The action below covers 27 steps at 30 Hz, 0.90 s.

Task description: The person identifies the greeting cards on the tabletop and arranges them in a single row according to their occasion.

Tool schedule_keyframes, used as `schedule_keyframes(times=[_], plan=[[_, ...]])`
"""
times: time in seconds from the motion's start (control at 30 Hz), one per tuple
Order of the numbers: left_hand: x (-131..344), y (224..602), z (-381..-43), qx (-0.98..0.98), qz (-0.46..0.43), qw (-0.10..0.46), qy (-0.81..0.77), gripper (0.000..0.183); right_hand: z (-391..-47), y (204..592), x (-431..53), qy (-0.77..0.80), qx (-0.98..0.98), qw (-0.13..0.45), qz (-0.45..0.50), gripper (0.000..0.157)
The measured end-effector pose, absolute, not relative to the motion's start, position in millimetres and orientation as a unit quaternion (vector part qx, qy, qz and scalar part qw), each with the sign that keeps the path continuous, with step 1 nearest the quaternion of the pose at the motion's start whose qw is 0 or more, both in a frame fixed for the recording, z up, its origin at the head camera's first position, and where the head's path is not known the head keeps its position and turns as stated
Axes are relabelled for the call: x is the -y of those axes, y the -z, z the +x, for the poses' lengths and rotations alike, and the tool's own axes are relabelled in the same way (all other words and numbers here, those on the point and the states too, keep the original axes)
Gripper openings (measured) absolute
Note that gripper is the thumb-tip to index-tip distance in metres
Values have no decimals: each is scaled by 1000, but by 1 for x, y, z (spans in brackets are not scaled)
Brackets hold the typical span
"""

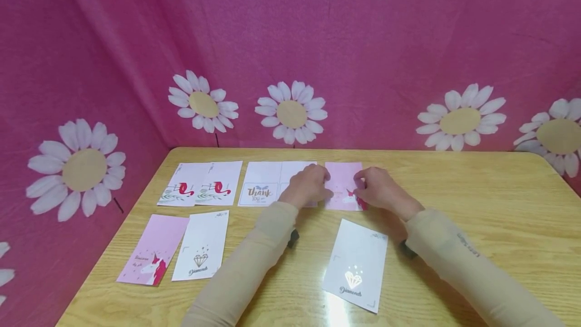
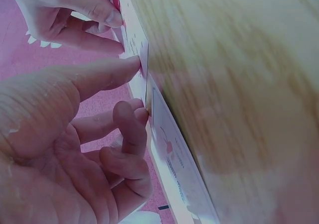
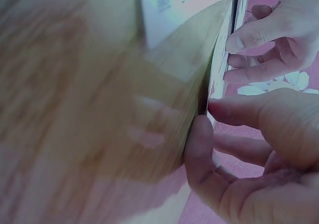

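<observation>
A pink unicorn card (image 1: 341, 180) lies at the back of the table, between my two hands. My left hand (image 1: 306, 184) has its thumb and bent fingers at the card's left edge and covers part of the second thank-you card (image 1: 299, 168). At the opposite edge, my right hand (image 1: 383, 191) holds the card near the unicorn picture, thumb and forefinger close together. The right wrist view shows this thumb (image 3: 239, 109) right at the card's edge. Nearer me lies a white diamonds card (image 1: 356, 266), slightly turned.
Two flamingo cards (image 1: 218, 183) overlap at the back left of the wooden table (image 1: 476, 191), beside a thank-you card (image 1: 258, 185). Another unicorn card (image 1: 152, 249) and a diamonds card (image 1: 201, 243) lie at front left. A pink daisy-printed cloth (image 1: 363, 64) hangs behind.
</observation>
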<state>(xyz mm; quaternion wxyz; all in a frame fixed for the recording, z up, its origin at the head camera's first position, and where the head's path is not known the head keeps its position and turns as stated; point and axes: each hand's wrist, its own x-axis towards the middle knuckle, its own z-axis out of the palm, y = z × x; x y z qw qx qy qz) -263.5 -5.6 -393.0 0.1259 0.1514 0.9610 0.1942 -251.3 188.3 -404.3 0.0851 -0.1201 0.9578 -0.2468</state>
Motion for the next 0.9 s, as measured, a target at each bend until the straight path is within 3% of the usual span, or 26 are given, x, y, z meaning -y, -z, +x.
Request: schedule_keyframes(times=[0.2, 0.33, 0.53, 0.9], plan=[[5, 392, -263, -962, 149, 125, -190, 43, -249, 404, -187, 192, -968, 43, -158, 11], [5, 391, -264, -962, 147, 127, -194, 44, -248, 403, -187, 174, -971, 45, -156, 8], [6, 391, -264, -957, 136, 139, -215, 44, -248, 403, -191, 182, -970, 65, -149, 33], [8, 392, -265, -952, 129, 147, -235, 41, -242, 405, -198, 226, -964, 38, -137, 53]])
